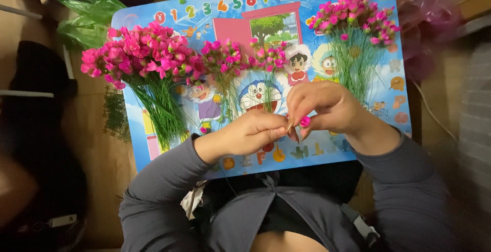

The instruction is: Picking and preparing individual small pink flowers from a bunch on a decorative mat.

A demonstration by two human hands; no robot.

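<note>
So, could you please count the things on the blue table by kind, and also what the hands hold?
Bunches of pink flowers on green stems: 4 (large left, two small middle, right)
Loose pink bud between the left hand and right hand: 1
Total: 5

A small bright-pink flower bud pinched between the fingertips, over the blue table's near edge
</note>
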